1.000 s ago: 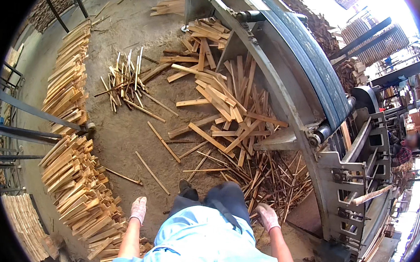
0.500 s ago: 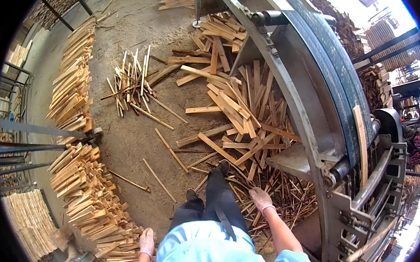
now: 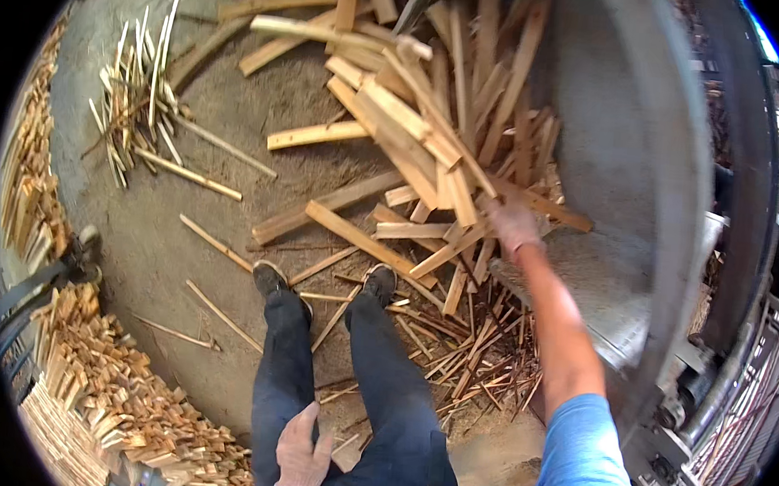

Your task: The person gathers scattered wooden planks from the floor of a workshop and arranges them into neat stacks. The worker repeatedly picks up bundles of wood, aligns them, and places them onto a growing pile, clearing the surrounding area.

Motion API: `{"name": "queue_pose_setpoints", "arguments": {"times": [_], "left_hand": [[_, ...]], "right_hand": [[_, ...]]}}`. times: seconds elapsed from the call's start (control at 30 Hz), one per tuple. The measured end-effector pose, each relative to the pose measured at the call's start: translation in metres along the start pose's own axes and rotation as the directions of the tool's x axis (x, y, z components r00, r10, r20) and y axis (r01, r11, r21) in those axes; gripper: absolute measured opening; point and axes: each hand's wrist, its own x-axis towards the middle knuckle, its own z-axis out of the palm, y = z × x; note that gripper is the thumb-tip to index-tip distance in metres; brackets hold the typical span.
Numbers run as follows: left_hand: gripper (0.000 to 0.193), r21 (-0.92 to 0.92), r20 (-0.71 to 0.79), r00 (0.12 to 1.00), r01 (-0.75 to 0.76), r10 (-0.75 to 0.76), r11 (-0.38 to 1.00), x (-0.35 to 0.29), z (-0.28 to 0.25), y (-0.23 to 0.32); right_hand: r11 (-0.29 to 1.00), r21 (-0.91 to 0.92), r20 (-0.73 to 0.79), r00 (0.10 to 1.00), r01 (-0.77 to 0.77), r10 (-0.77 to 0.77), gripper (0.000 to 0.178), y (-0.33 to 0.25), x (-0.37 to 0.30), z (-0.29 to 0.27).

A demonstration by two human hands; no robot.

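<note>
My right hand, in a pale glove, is stretched out to the right edge of a heap of wooden boards. It is at the lower end of a long narrow board. Motion blur smears its fingers, so I cannot tell if they grip that board. My left hand, also gloved, hangs over my left thigh with fingers apart and nothing in it. Near my shoes, a loose board lies slantwise on the floor.
Thin sticks litter the ground below the heap. Another bundle of sticks lies at the far left. A long stack of cut boards runs along the left. The curved metal machine frame rises close on the right.
My view has dropped closer to the heap. My right hand has moved forward from above the thin sticks to the boards. My left hand has come in front of my thigh.
</note>
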Motion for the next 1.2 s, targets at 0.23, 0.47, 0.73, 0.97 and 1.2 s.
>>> {"name": "queue_pose_setpoints", "arguments": {"times": [0.23, 0.47, 0.73, 0.97, 1.2], "left_hand": [[0.054, -0.090, 0.231, 0.946, 0.254, -0.228, 0.963, 0.027, 0.029, -0.019], [0.054, -0.384, 0.321, 0.890, 0.435, -0.324, 0.815, 0.084, 0.019, -0.014], [0.063, -0.721, 0.251, 0.928, 0.370, -0.276, 0.586, 0.250, 0.029, 0.006], [0.021, -0.906, 0.209, 0.900, 0.326, -0.384, 0.272, 0.295, 0.014, -0.014], [0.022, -0.947, 0.129, 0.851, 0.258, -0.509, 0.191, 0.326, 0.017, -0.144]], "right_hand": [[0.995, 0.098, 0.080, 0.997, -0.014, 0.007, 0.079, 0.019, 0.100, 0.028], [0.948, 0.318, -0.168, 0.985, 0.012, 0.044, 0.079, -0.053, -0.059, 0.092], [0.786, 0.612, -0.196, 0.979, 0.083, 0.049, 0.041, -0.089, -0.175, 0.216], [0.876, 0.410, 0.142, 0.932, 0.253, -0.335, 0.056, -0.097, -0.180, 0.235], [0.642, 0.680, -0.256, 0.935, 0.355, -0.246, 0.088, -0.017, 0.013, 0.164]]}}
